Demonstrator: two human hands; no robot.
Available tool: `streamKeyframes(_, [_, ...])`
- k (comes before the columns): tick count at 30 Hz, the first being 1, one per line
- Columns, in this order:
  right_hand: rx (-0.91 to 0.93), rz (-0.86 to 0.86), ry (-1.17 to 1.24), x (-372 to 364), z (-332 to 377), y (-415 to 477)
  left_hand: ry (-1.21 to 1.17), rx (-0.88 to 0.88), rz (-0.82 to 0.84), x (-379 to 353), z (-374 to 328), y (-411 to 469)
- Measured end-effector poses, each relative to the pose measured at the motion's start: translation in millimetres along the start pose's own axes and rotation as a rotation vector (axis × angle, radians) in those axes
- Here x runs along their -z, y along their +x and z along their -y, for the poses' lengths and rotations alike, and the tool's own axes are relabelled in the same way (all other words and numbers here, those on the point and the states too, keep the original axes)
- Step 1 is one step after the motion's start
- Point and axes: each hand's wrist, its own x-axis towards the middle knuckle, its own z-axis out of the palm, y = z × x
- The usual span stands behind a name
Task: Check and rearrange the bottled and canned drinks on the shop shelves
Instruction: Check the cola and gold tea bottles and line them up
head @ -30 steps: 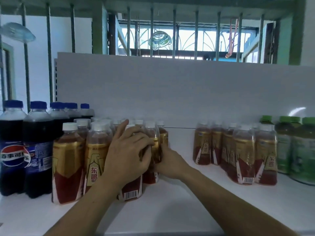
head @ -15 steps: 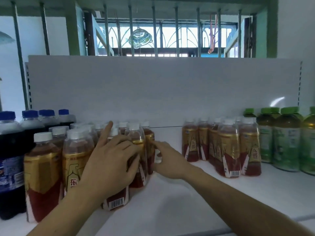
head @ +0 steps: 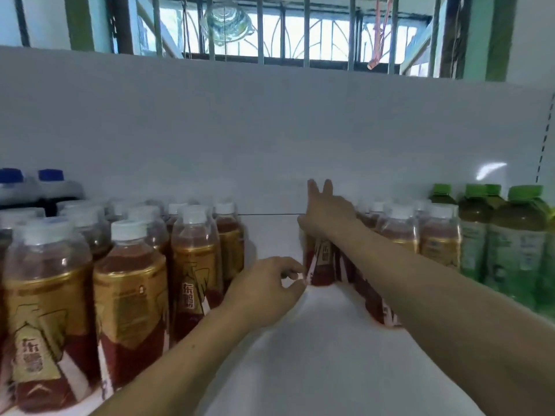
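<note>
Head view: close by, the left bunch of bottles (head: pixel 132 295) stands on the white shelf (head: pixel 315 370), and both hands have left it. The left hand (head: pixel 264 292), fingers curled, now touches the bottom of a brown bottle (head: pixel 319 259) in the right bunch (head: pixel 399 232). I cannot tell if it pinches. Farther back, the right hand (head: pixel 327 211) lies over that bunch, fingers straight and a little spread. That bunch probably gets tidied next.
</note>
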Motion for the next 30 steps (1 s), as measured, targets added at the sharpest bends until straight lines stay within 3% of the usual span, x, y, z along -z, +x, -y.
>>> streamKeyframes(7, [0.112, -0.039, -0.094, 7.9, -6.9, 2.3, -0.320, 0.135, 0.166, -28.7, 22.7, 3.7])
streamKeyframes(13, [0.322, -0.172, 0.239, 15.1, -8.0, -48.3, -0.494, 0.219, -0.033, -32.8, 19.2, 6.3])
streamKeyframes(20, [0.380, -0.373, 0.600, 17.1, -14.9, -85.3, -0.809, 0.157, -0.066, -34.0, 3.0, -5.2])
streamKeyframes(22, [0.322, -0.318, 0.712, 13.5, -17.8, -87.4, -0.853, 0.138, -0.060, -31.7, 1.7, -9.0])
streamKeyframes(27, [0.197, 0.101, 1.155, 4.1, -22.4, -95.5, -0.942, 0.149, 0.142, -27.4, -0.7, -15.1])
streamKeyframes(30, [0.205, 0.050, 1.335, -7.2, -30.7, -103.1, -0.927, 0.115, 0.219, -30.5, -5.0, -17.3])
